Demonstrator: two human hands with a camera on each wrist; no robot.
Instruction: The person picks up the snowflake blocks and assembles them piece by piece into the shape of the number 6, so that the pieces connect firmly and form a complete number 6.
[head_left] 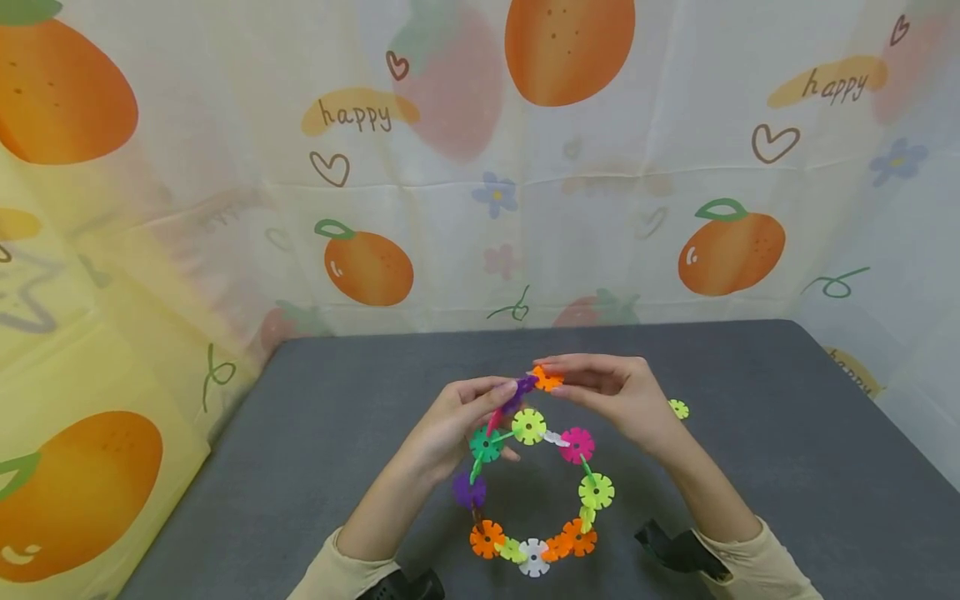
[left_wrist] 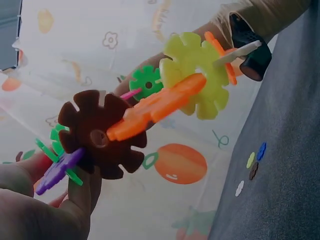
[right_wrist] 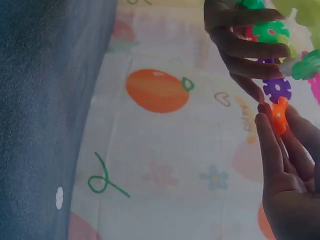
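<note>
A ring of notched plastic snowflake discs (head_left: 534, 557) in several colours hangs upright above the table between my hands. From its upper left, by the green disc (head_left: 486, 446), a short branch runs up through a pink piece to purple discs. My left hand (head_left: 442, 425) pinches this branch at the purple discs (head_left: 528, 383), thumb in front. At the branch's end is an orange disc (right_wrist: 280, 115), which my right hand (head_left: 626, 398) pinches between thumb and fingers. The orange disc meets the purple one. In the left wrist view a brown disc (left_wrist: 102, 112) of the ring is close.
A loose yellow-green disc (head_left: 678, 408) lies on the grey table (head_left: 337, 383) beyond my right wrist. In the left wrist view, a blue disc (left_wrist: 261, 151) and a white disc (left_wrist: 240, 188) lie near others. A fruit-printed curtain (head_left: 450, 250) stands behind the table.
</note>
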